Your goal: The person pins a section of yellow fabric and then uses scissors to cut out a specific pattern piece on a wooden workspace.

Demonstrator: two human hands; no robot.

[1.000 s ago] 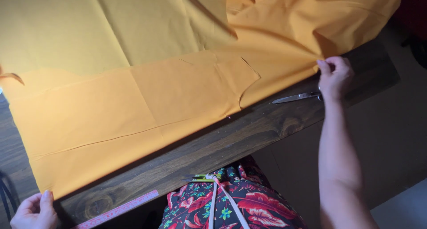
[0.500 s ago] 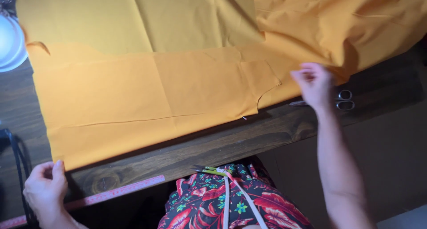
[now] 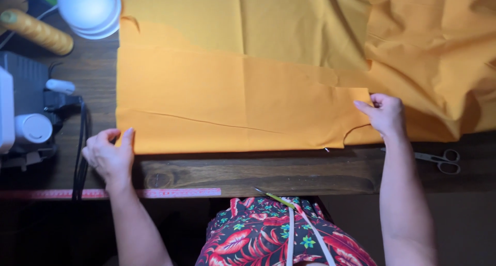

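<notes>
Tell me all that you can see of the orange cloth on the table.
The orange cloth is plain, thin-looking woven fabric, lying flat on the dark wooden table. A cut piece lies on top of a larger sheet, with a curved notch at its lower right. Faint creases cross it. To the right the cloth bunches into folds. Its lower edge runs along the table's front. The left hand holds the lower left corner; the right hand presses on it near the notch.

We see a dark wooden table (image 3: 248,173) under our hands, its grain lit along the near edge. Left of the left hand stands a sewing machine (image 3: 23,111), and a white lamp (image 3: 90,9) glows beyond it.
</notes>
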